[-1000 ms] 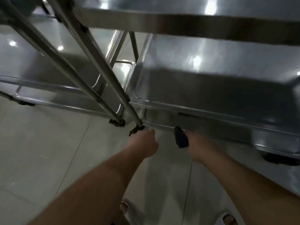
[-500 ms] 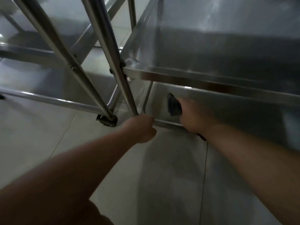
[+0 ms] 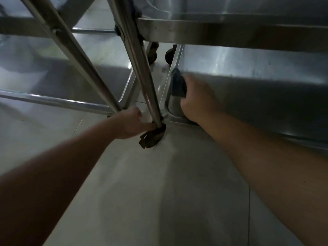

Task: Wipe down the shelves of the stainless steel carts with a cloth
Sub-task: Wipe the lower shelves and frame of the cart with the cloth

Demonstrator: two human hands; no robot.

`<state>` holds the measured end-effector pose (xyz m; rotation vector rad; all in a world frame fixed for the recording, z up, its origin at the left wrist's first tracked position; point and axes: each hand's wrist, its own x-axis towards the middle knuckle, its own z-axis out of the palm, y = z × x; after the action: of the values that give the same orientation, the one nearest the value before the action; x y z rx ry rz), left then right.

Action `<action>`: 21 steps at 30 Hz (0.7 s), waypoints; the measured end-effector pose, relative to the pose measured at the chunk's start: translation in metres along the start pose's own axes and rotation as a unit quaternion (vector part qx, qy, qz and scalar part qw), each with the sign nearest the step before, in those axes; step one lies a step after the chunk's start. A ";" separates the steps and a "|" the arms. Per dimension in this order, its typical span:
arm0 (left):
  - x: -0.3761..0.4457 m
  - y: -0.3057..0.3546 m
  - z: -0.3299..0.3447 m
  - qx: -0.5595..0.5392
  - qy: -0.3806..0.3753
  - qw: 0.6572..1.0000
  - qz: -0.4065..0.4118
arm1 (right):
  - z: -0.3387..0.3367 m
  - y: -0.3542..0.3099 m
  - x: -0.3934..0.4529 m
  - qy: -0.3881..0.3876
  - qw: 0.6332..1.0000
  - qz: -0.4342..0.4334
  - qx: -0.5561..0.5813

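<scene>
The cloth (image 3: 178, 84) lies on the bottom shelf (image 3: 248, 82), right of the cart leg (image 3: 142, 68).

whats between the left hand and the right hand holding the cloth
In the head view, the upright steel cart post and the bottom shelf's raised corner rim stand between the left hand and right hand gripping the dark cloth.
</scene>
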<state>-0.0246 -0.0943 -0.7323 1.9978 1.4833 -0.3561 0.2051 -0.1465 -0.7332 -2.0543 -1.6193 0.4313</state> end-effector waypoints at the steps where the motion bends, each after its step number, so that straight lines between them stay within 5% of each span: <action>1: 0.000 -0.003 -0.004 -0.069 0.018 0.997 0.006 | 0.008 0.000 0.000 -0.038 0.999 0.001 0.030; 4: -0.002 0.000 -0.008 -0.207 0.107 0.969 0.086 | 0.036 0.004 0.004 -0.203 0.978 -0.057 -0.012; 6: 0.003 0.010 -0.005 -0.259 0.162 0.944 0.122 | 0.045 0.006 0.012 -0.247 0.964 -0.085 -0.051; 12: 0.023 0.057 0.020 -0.511 0.220 0.813 0.171 | 0.059 0.010 0.000 -0.179 0.980 -0.077 -0.036; 16: 0.034 0.057 0.026 -0.516 0.257 0.803 0.153 | 0.038 0.060 -0.031 -0.129 0.982 -0.059 -0.125; 21: 0.040 0.058 0.030 -0.537 0.268 0.785 0.154 | -0.018 0.154 -0.037 -0.060 0.970 0.126 -0.197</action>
<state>0.0466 -0.0927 -0.7590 1.3180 1.1504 1.0704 0.3305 -0.2127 -0.8052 -2.5940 -1.6187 0.3471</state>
